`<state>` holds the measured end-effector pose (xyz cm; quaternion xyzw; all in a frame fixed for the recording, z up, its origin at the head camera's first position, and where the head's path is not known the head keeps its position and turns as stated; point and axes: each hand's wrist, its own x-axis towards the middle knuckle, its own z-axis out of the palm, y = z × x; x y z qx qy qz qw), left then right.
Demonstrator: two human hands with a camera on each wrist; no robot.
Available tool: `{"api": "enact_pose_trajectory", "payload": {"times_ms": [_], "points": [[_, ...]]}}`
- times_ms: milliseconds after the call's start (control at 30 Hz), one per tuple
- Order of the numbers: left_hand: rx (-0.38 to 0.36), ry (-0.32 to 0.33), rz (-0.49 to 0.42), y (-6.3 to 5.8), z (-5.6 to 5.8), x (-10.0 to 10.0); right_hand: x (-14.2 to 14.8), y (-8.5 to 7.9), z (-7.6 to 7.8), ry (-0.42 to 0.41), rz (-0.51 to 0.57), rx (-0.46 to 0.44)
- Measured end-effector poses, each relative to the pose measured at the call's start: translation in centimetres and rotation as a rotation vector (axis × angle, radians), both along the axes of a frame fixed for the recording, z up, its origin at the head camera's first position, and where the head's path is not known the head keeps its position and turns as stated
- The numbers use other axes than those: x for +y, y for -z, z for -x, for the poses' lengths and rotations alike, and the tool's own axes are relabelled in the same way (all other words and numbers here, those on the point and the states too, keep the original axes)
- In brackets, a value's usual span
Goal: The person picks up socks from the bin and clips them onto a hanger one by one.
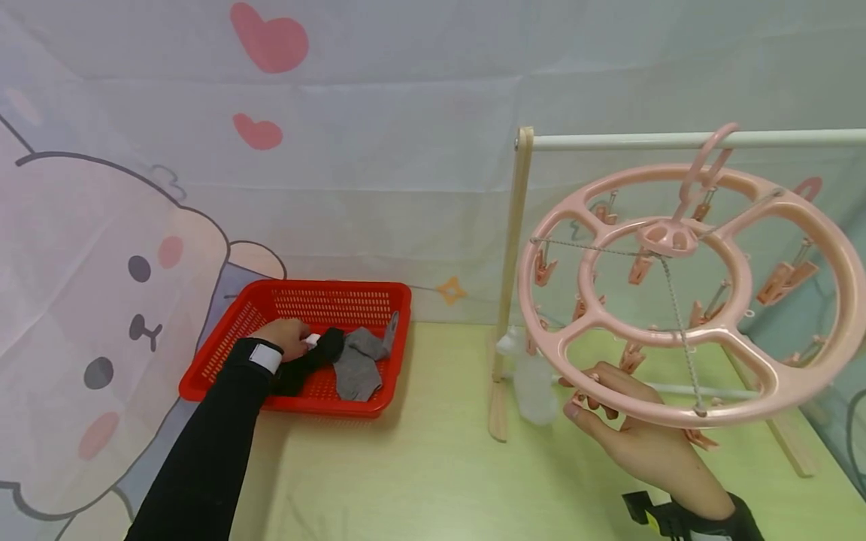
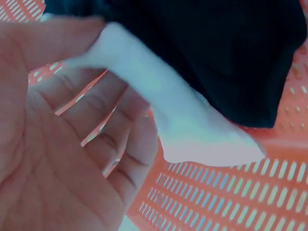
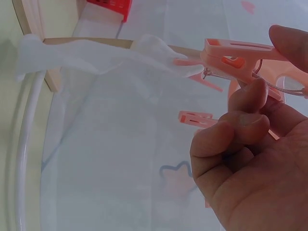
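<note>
In the red basket (image 1: 230, 376), my left hand (image 1: 284, 338) pinches a white sock (image 2: 178, 106) between thumb and fingers. A black sock (image 1: 307, 368) lies beside it, and grey socks (image 1: 358, 368) are to its right. A pink round clip hanger (image 1: 555, 353) hangs by its hook from a white rail. Under its front rim, my right hand (image 1: 636, 428) pinches a pink clothespin (image 3: 236, 53) between thumb and fingers. Another white sock (image 1: 534, 383) hangs from the hanger's left side, just left of that hand.
The white rail (image 1: 609, 141) is held up by a wooden stand (image 1: 514, 248) on the pale green table (image 1: 406, 466). Several more clothespins (image 1: 785, 282) dangle from the hanger. A printed cloth (image 1: 406, 113) with hearts and a bear backs the table.
</note>
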<state>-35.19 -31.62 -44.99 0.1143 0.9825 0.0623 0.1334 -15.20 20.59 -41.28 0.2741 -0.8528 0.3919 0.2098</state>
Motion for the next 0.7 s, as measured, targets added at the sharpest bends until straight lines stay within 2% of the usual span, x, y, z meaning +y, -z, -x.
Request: {"api": "enact_pose_trajectory", "payload": {"times_ms": [133, 333, 433, 467, 700], "points": [[0.063, -0.014, -0.008, 0.4, 0.6, -0.8, 0.0, -0.1, 0.0, -0.007, 0.005, -0.003], [0.128, 0.014, -0.049, -0.6, 0.2, -0.9, -0.1, -0.2, -0.1, -0.006, 0.0, -0.002], [0.159, -0.005, -0.09, -0.6, 0.2, -0.9, 0.0, -0.2, 0.0, -0.001, -0.003, 0.002], [0.153, -0.027, -0.104, -0.8, 0.0, -0.7, 0.0, -0.2, 0.0, 0.001, -0.005, 0.003], [0.132, -0.063, -0.132, -0.7, 0.0, -0.5, 0.0, 0.2, 0.1, 0.001, 0.004, -0.006]]}}
